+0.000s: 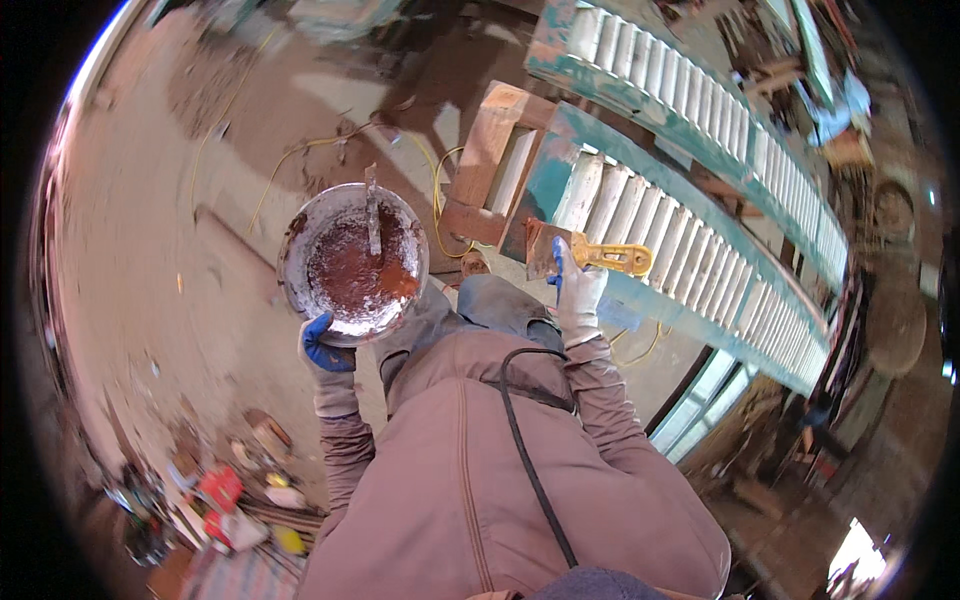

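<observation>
My left hand [328, 348], in a white and blue glove, grips the near rim of a round bucket [297, 262]. Reddish-brown paste [340, 262] coats the bucket's inside, and a narrow flat stick [374, 218] stands in it, leaning on the far rim. My right hand [578, 295], gloved too, is closed around a putty knife with a yellow handle [622, 258]. Its broad, stained blade [541, 248] points left, over the near corner of a louvred shutter [565, 150]. The shutter has a teal frame and whitish slats. Whether the blade touches the frame, I cannot tell.
Another teal louvred shutter [622, 75] lies beyond the first. A bare reddish wooden frame end [484, 160] sticks out at the left. Yellow cord [290, 160] trails over the dusty floor. Tools and red items [222, 490] clutter the lower left; scrap wood lies at the far right.
</observation>
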Tool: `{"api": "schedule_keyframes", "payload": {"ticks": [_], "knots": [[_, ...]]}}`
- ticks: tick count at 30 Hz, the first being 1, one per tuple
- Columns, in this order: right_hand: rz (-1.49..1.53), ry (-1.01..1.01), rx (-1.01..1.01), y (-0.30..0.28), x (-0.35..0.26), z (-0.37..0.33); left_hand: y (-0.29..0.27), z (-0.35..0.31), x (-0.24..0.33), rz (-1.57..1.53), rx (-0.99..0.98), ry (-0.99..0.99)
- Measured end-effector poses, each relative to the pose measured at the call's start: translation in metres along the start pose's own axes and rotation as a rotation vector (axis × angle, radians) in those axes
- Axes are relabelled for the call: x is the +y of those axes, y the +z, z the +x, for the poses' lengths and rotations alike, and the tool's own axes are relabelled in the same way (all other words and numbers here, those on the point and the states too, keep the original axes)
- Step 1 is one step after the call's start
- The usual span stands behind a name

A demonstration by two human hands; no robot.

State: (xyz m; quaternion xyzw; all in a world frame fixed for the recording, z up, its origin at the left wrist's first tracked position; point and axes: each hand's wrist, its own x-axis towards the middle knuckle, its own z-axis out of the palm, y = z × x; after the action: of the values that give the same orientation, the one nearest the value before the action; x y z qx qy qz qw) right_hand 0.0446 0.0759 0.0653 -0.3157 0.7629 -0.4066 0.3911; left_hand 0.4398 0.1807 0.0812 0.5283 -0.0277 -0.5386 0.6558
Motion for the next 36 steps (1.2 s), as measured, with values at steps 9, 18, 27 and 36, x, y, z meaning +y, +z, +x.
{"api": "schedule_keyframes", "payload": {"ticks": [9,18,27,36], "knots": [[-1.222,-0.308,0.197,0.099,-0.061,-0.065,0.074,0.192,0.102,0.454,-0.5,-0.135],[-1.125,-0.099,0.349,0.107,-0.032,-0.107,0.093,0.283,0.126,0.567,-0.675,-0.216],[-0.941,-0.417,0.35,0.083,-0.021,-0.069,0.11,0.288,0.138,0.559,-0.659,-0.49],[-0.955,-0.442,0.307,0.07,-0.045,-0.066,0.125,0.279,0.144,0.504,-0.572,-0.631]]}}
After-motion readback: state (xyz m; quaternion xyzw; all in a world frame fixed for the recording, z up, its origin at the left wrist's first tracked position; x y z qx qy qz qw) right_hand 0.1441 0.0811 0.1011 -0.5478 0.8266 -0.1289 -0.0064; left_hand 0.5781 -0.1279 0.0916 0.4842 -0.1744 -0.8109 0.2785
